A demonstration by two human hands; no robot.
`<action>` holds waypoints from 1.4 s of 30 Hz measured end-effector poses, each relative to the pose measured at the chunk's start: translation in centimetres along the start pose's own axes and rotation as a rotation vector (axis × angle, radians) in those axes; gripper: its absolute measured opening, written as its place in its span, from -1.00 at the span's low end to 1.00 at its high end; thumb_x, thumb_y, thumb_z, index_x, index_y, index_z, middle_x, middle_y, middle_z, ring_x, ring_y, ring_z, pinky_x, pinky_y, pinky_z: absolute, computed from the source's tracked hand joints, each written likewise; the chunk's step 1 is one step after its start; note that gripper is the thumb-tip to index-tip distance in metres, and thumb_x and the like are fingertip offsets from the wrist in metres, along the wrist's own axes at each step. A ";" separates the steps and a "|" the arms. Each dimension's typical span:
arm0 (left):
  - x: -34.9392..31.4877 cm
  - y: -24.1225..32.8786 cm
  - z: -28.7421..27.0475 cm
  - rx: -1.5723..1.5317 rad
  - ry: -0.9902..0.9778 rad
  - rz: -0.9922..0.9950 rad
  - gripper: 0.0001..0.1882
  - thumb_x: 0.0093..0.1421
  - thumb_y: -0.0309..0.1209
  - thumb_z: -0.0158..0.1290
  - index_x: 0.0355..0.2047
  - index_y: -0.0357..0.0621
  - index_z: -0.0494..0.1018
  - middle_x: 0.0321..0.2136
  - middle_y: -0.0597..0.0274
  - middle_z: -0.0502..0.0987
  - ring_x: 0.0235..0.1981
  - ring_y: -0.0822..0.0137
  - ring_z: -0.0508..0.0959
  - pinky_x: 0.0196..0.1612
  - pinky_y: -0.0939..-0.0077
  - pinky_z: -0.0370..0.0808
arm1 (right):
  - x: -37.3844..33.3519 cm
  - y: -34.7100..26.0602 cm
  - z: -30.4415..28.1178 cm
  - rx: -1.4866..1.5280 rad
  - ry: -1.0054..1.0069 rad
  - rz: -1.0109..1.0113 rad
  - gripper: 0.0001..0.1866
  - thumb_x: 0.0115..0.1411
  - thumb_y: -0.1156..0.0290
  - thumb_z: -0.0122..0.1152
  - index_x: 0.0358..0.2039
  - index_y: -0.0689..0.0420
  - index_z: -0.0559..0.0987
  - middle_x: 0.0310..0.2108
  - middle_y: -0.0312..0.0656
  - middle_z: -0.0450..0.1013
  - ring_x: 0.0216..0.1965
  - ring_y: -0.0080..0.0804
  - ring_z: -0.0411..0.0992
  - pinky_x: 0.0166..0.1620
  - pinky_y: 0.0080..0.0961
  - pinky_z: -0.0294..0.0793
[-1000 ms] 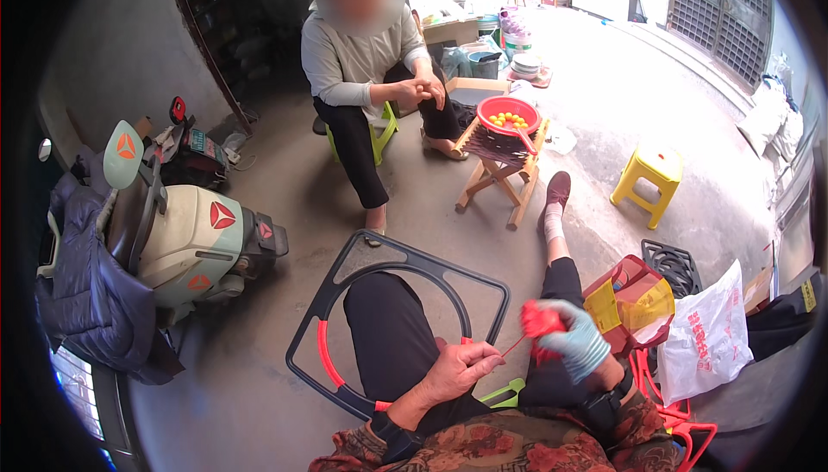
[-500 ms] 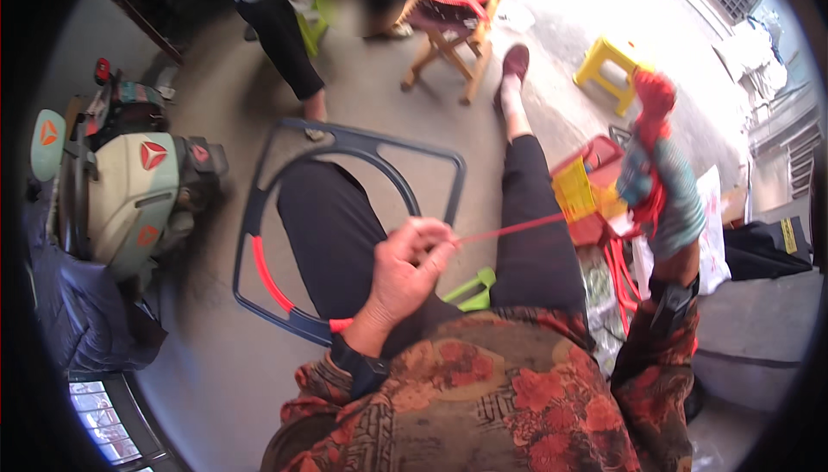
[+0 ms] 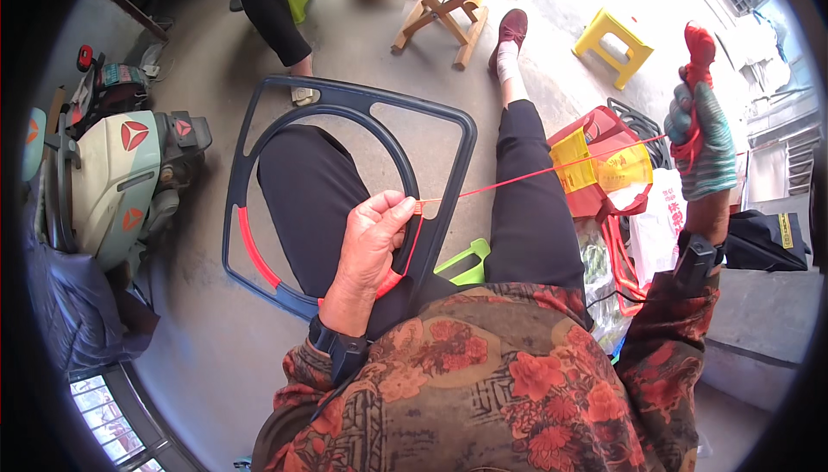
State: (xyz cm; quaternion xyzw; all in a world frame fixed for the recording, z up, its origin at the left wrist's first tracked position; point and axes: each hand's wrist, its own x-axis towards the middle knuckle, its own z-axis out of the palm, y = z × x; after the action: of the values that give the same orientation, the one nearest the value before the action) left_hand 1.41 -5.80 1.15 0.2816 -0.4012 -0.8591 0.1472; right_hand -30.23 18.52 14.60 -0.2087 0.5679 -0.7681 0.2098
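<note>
A dark blue plastic frame with a round ring inside rests over my left thigh. Part of the ring is wrapped in red cord. My bare left hand is closed at the ring's right side, thumb and fingertips pinching the thin red cord by a few orange-red turns. From there the cord runs taut up to my right hand, raised at the far right in a grey-green striped knit glove. Its fingers wrap round a red bundle of cord whose top sticks up above the fist.
A red bag with a yellow band stands right of my right leg. Under me is a green stool; a yellow stool is farther off. A scooter stands at left. Another person sits ahead, near a wooden folding stool.
My right hand has moved up and right with the cord bundle, drawing out a longer stretch of cord. My left hand has shifted slightly left, against the ring.
</note>
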 end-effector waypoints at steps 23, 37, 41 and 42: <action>-1.2 0.2 3.2 0.272 -0.346 -0.339 -0.77 0.34 -0.30 0.06 -0.26 -0.24 0.56 -0.47 0.54 0.51 -0.49 0.76 0.40 -0.46 0.84 0.33 | -2.7 20.2 14.1 0.272 -0.145 0.424 -0.69 0.23 0.39 0.23 -0.03 0.15 0.46 -0.16 -0.19 0.55 -0.17 -0.34 0.54 -0.08 -0.42 0.54; -0.3 -2.2 2.3 0.245 -0.323 0.020 -0.68 0.29 -0.40 0.10 0.02 -0.27 0.46 -0.14 0.28 0.57 -0.13 0.46 0.53 0.01 0.57 0.45 | -4.0 18.0 15.3 0.993 -0.790 0.831 -0.19 0.14 0.32 0.33 0.29 0.27 0.13 0.09 -0.02 0.31 -0.11 -0.26 0.49 -0.07 -0.37 0.56; -0.7 -1.8 2.5 0.287 -0.303 -0.044 -0.74 0.29 -0.45 0.09 -0.06 -0.34 0.52 -0.20 0.33 0.56 -0.18 0.50 0.50 -0.04 0.57 0.43 | -3.7 18.1 15.6 1.010 -0.964 0.769 -0.11 0.21 0.45 0.22 0.40 0.07 -0.14 -0.54 -0.38 0.25 -0.64 -0.60 0.25 -0.48 -0.61 0.33; -0.8 -1.7 2.6 0.318 -0.287 -0.050 -0.74 0.29 -0.44 0.09 -0.07 -0.36 0.52 -0.22 0.33 0.57 -0.18 0.53 0.49 -0.04 0.59 0.42 | -3.8 18.0 15.5 0.853 -0.917 0.767 -0.19 0.23 0.47 0.19 0.37 0.09 -0.06 -0.60 -0.43 0.19 -0.69 -0.64 0.22 -0.51 -0.63 0.31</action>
State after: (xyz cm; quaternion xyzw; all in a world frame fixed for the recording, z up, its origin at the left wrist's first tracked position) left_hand 0.40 -2.80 1.49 0.1860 -0.5416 -0.8195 0.0211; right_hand -16.87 3.71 1.15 -0.1962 0.1079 -0.6303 0.7434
